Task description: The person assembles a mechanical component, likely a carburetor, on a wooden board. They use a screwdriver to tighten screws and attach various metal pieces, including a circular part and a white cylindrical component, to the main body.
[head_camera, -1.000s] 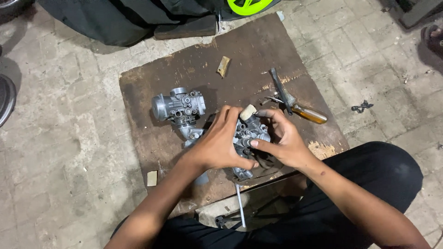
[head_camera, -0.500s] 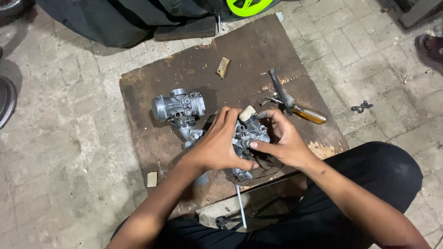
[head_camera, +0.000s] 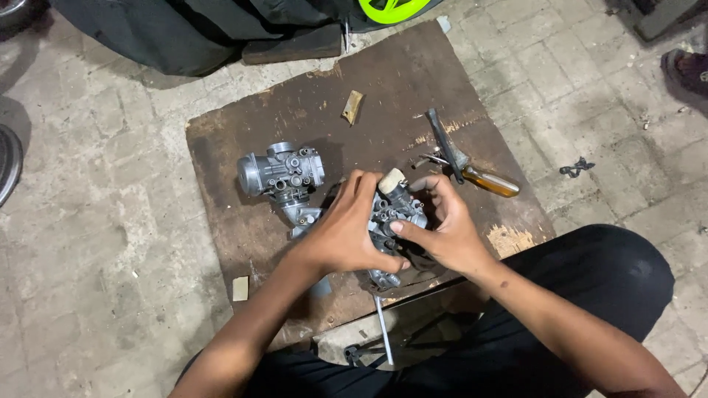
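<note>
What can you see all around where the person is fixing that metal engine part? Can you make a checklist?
Surface: brown wooden board lying on paving stones, worn and chipped.
Job's things: grey metal carburetor part gripped between left hand and right hand; second carburetor body beside it on the board.
Clutter: amber-handled screwdriver, small wood scrap, metal rod.
Hands: both closed on the part.
Cables: nothing seen.
Surroundings: dark cloth, bright green object, a shoe.
</note>
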